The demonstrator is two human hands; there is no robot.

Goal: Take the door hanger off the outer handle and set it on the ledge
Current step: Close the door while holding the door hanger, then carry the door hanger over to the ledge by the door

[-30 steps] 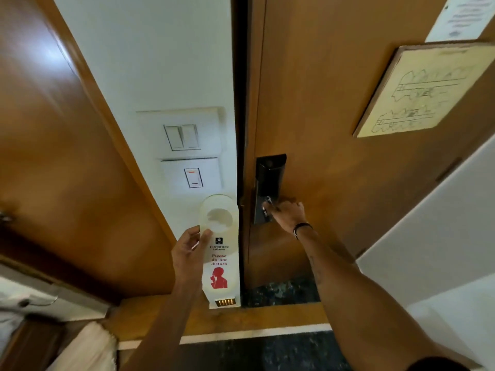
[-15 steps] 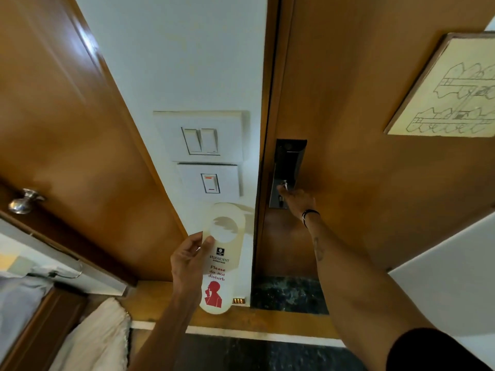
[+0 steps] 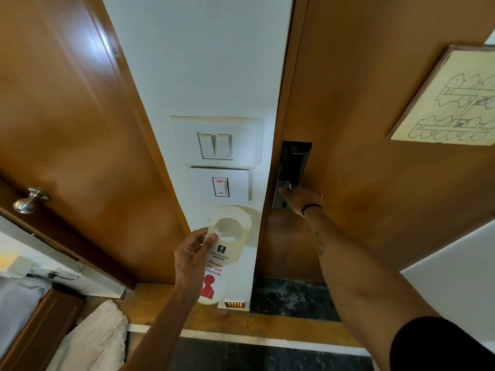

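Observation:
A white door hanger [image 3: 227, 245] with red "Please do not disturb" lettering and a round hole is upright in front of the white wall strip. My left hand [image 3: 191, 257] grips it by its left edge. My right hand [image 3: 298, 198] reaches to the wooden door [image 3: 375, 129] and rests on the handle at the dark lock plate [image 3: 293, 167]. The handle itself is mostly hidden under my fingers. The door looks closed against its frame.
Two white switch plates [image 3: 215, 145] sit on the wall above the hanger. Another wooden door with a metal knob [image 3: 29, 200] stands at the left. A framed floor plan [image 3: 450, 103] hangs on the right door. A pale cloth [image 3: 91, 341] lies at lower left.
The view has swung left, so the left door's knob came into sight. The hanger stays in my left hand and my right hand stays at the door handle.

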